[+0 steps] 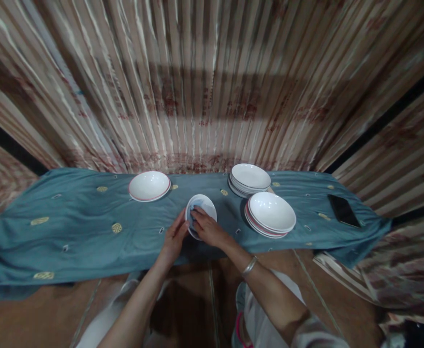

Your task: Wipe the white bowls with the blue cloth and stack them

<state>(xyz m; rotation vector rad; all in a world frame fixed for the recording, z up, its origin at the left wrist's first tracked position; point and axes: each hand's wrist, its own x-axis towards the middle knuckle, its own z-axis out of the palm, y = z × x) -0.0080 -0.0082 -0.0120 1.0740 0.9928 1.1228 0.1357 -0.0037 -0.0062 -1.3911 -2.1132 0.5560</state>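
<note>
Hands (207, 228) hold a white bowl (210, 205) and cloth (196, 202).

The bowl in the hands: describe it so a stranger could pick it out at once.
Find the long blue-green cloth, then the middle of its front edge. There the left hand holds the side of a white bowl while the right hand reaches inside. Unlike the red-rimmed dish to its left and the two stacks to its right, it alone is held.

Left grip (174, 236) on bowl (209, 208), right grip (207, 227) inside
</note>
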